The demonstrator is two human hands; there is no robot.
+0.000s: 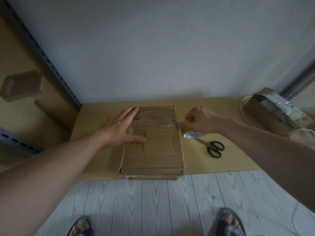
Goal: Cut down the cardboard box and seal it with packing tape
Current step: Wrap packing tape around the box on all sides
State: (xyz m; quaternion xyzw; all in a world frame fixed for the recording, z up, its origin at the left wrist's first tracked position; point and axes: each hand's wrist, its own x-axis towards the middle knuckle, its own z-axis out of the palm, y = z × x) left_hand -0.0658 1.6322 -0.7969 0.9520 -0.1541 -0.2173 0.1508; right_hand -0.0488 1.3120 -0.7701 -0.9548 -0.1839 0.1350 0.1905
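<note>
- Sandalled feet [80, 227] stand at the bottom of the view on a pale plank floor [153, 201]. We stand square to the surface [230, 160].
- Cardboard box [153, 160]: it lies flat and closed, dead ahead between both arms. Its near end overhangs the front edge of the surface. The long axis runs away from us, near to far.
- Left hand [122, 128]: it lies flat on the far-left part of the lid, fingers straight and thumb spread, pressing down.
- Right hand [201, 120]: it is at the box's right edge, fingers curled, pinching a strand of clear packing tape [167, 124].
- The strand runs crosswise over the lid, at right angles to the long axis, toward the left hand.
- We judge the next move to be a pull-and-lay across the short axis. The right hand is nearer the free end.
- Yellow-and-white roll [192, 134]: it sits just under the right hand, beside the box. We cannot tell whether the hand holds it.
- Scissors [213, 147] lie on the surface right of the box, apart from both hands.
- Room: a wrapped parcel [269, 113] sits at far right, a plain wall [153, 48] stands behind, and a slotted shelf upright [42, 53] stands at left.
</note>
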